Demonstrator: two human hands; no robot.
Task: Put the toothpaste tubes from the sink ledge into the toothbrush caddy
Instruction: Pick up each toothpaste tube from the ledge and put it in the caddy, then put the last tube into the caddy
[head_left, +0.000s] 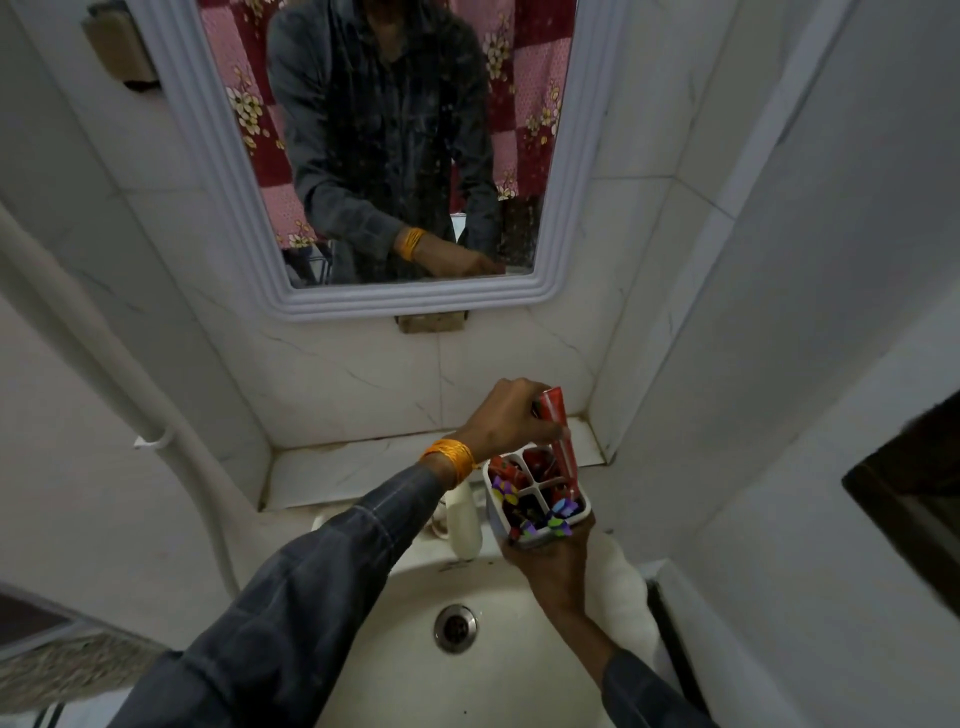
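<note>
My right hand (553, 558) grips a white toothbrush caddy (496, 512) from below and holds it above the sink. The caddy has several compartments and bright flower stickers on its wall. Red items fill its compartments. My left hand (511, 415), with orange threads around the wrist, is closed on a red toothpaste tube (563, 441). The tube stands nearly upright, its lower end inside the caddy's right-hand compartment. The marble sink ledge (353, 467) lies behind the caddy, with no tube showing on the part I can see.
A white tap (464, 519) stands behind the basin (415, 675), whose drain (455, 627) sits in the middle. A white-framed mirror (566, 156) hangs on the tiled wall above the ledge. A white pipe (171, 447) runs down the left wall. Walls close in on both sides.
</note>
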